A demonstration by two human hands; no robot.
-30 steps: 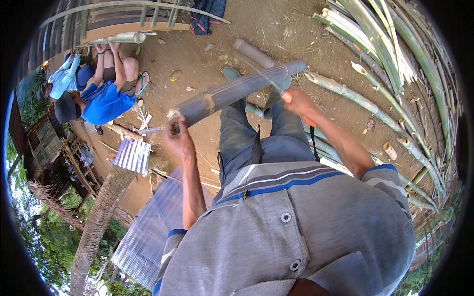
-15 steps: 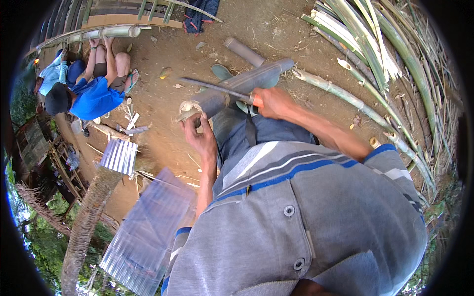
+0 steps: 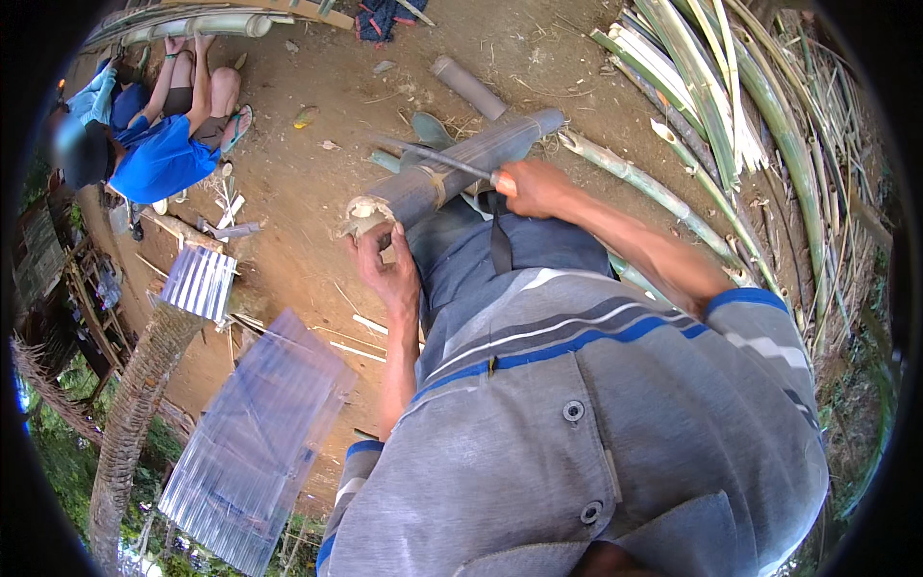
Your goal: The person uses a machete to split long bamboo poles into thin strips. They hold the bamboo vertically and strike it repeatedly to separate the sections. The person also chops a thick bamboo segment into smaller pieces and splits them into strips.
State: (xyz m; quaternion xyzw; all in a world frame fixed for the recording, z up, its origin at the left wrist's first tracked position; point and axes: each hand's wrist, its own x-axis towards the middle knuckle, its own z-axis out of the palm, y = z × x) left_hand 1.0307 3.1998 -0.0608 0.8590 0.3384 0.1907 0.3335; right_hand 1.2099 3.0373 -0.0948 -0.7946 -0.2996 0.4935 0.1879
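Note:
A thick, dark bamboo section [image 3: 423,194] lies slantwise across my legs, its pale, ragged cut end toward the left. My left hand [image 3: 386,267] is closed on the lower rim of that end, thumb and fingers curled round it. In my right hand [image 3: 540,188] is the orange handle of a long knife [image 3: 435,157], with a narrow dark blade. The blade points left and passes over the bamboo, well back from the cut end; whether it touches the surface I cannot tell.
A shorter bamboo piece [image 3: 468,87] lies on the dirt ahead. Split bamboo [image 3: 692,91] and long poles [image 3: 663,188] crowd the right side. At lower left are clear corrugated sheeting [image 3: 264,423] and a trunk [image 3: 144,404]. A person in blue [image 3: 165,159] sits far left, hands on a thick bamboo pole [image 3: 197,29].
The view has shifted a little, so the surroundings sit farther left. The knife and both hands keep nearly the same place on the bamboo, and both grips look unchanged.

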